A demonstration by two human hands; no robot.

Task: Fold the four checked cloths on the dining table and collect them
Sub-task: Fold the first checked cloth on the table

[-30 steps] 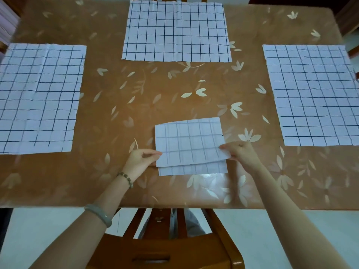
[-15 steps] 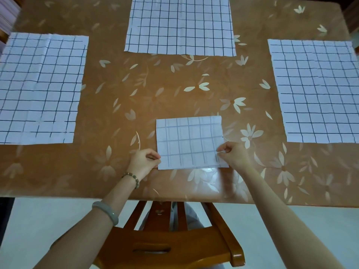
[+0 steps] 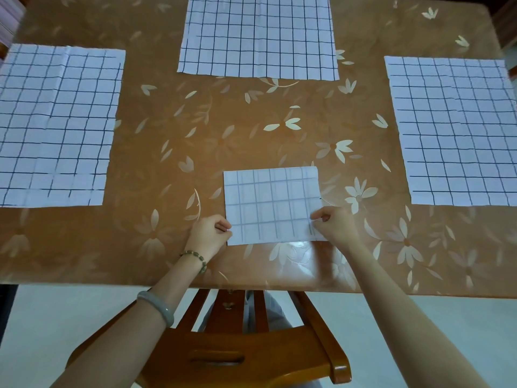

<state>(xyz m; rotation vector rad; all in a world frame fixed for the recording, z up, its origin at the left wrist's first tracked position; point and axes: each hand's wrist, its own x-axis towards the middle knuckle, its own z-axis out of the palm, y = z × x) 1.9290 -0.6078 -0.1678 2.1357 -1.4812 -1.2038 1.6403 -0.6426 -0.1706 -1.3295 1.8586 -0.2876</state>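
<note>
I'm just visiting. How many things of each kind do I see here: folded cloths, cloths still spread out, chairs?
folded checked cloth: 1
spread checked cloths: 3
wooden chair: 1
Total: 5

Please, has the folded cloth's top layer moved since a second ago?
Yes: the top layer of the folded cloth came toward the table's near edge, covering the lower layer.

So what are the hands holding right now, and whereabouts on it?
Both pinch the small folded white checked cloth: the left hand by its left edge near the lower corner, the right hand by its right edge near the lower corner.
</note>
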